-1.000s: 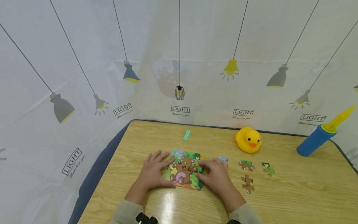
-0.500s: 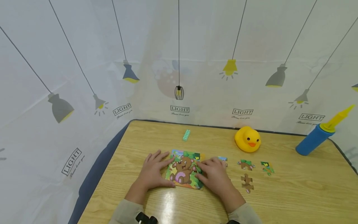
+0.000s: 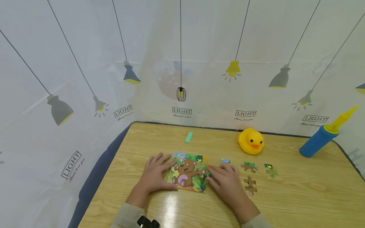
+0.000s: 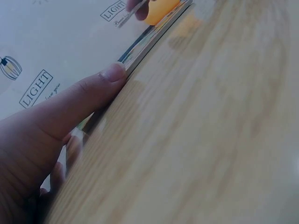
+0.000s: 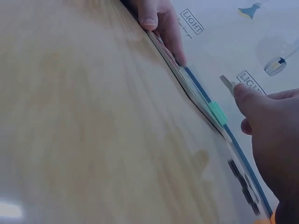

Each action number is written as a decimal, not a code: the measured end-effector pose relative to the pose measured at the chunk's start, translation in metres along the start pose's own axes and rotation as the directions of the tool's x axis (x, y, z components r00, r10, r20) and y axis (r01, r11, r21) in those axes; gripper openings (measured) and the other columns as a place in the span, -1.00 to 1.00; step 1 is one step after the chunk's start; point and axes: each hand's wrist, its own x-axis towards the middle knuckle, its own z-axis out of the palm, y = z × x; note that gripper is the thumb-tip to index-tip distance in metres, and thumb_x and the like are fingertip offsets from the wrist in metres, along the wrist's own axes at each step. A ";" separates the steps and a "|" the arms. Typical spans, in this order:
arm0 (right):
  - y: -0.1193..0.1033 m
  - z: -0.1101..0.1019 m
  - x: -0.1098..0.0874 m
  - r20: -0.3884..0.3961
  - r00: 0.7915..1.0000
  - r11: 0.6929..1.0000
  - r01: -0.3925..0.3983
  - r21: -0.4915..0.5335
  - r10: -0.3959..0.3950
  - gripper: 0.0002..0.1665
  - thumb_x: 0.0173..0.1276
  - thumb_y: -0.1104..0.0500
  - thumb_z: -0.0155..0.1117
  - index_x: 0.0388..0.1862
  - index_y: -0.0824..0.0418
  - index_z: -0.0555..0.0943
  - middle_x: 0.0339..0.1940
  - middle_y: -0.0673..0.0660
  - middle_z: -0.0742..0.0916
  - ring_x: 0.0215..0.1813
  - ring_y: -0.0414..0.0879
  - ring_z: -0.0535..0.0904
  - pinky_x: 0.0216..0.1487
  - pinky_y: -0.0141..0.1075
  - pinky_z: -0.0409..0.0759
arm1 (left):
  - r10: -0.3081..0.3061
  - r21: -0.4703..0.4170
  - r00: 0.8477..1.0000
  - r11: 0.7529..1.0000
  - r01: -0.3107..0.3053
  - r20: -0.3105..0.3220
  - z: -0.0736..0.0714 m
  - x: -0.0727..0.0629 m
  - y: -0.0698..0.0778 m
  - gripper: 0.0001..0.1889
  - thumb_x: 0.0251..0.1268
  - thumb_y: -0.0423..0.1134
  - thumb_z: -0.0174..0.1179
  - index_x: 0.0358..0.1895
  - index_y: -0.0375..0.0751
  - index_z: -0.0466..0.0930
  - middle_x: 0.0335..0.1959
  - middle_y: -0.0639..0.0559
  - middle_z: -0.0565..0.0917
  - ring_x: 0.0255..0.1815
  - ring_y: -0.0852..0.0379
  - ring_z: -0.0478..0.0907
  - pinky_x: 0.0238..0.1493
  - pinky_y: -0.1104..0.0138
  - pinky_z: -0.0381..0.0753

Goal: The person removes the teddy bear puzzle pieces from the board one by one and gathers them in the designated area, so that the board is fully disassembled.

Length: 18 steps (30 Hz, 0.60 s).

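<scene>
White fabric backdrop [image 3: 205, 34], creased, printed with hanging lamps, behind wood-grained surface [image 3: 154, 133] with dark edging. At far right, hand pump [image 3: 319, 141]: smooth blue cylinder, tapered yellow nozzle pointing up and right. On the surface, left of centre and between both grips, bear jigsaw puzzle [image 3: 185, 174]: thin, flat, near-rectangular; bear's head toward the far edge, feet toward the near edge; longer axis not determinable. Left-hand grip [image 3: 155, 174]: wide, fingers spread at the left edge, thumb against the near edge. Right-hand grip [image 3: 226, 180]: narrow, pinching thin puzzle piece [image 5: 227, 84] near the right edge, raised and tilted, edge-on in the right wrist view. Farther back, smooth yellow rubber duck [image 3: 251, 141], bill toward the near side. Beside the right-hand grip, flat loose pieces [image 3: 251, 186] with rounded knobs; brown example aligned near-to-far. Toward the far edge, mint-green studded toy brick [image 3: 188, 137], oblong, slightly slanted.
</scene>
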 end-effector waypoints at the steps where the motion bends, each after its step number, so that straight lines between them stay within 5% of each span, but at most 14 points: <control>1: 0.002 -0.003 -0.004 -0.007 1.000 1.000 -0.003 0.000 0.003 -0.45 0.33 0.00 0.61 0.24 0.18 0.79 0.17 0.03 0.82 0.06 0.00 0.55 0.14 0.06 0.35 | 0.000 -0.001 1.000 1.000 0.000 0.001 0.000 0.000 0.000 0.21 -0.25 0.60 0.53 0.61 0.19 0.44 0.68 0.02 0.29 0.71 -0.30 0.02 0.62 -0.35 -0.13; 8: 0.025 -0.027 -0.030 -0.043 0.999 1.000 -0.025 0.004 0.025 -0.39 0.25 0.13 0.63 0.29 0.23 0.75 0.21 0.09 0.80 0.14 0.10 0.53 0.24 0.17 0.32 | -0.007 0.004 1.000 1.000 0.007 0.000 0.000 0.000 0.000 0.21 -0.26 0.62 0.51 0.61 0.21 0.44 0.68 0.02 0.29 0.71 -0.30 0.02 0.62 -0.34 -0.14; 12: 0.041 -0.041 -0.045 -0.063 0.998 0.999 -0.018 0.028 0.019 -0.41 0.26 0.17 0.59 0.27 0.29 0.75 0.22 0.14 0.80 0.17 0.18 0.56 0.36 0.04 0.27 | -0.011 0.006 1.000 1.000 0.011 0.002 0.000 0.000 0.000 0.21 -0.26 0.63 0.50 0.61 0.22 0.45 0.68 0.03 0.29 0.72 -0.29 0.01 0.63 -0.33 -0.16; 18: 0.066 -0.066 -0.075 -0.117 0.993 1.000 -0.002 -0.016 0.000 -0.36 0.67 -0.17 0.18 0.27 0.37 0.73 0.19 0.25 0.79 0.12 0.16 0.76 0.46 -0.33 0.23 | -0.015 0.004 1.000 1.000 0.015 0.004 0.000 0.000 0.000 0.21 -0.27 0.64 0.49 0.60 0.22 0.46 0.68 0.04 0.30 0.72 -0.28 0.02 0.63 -0.32 -0.17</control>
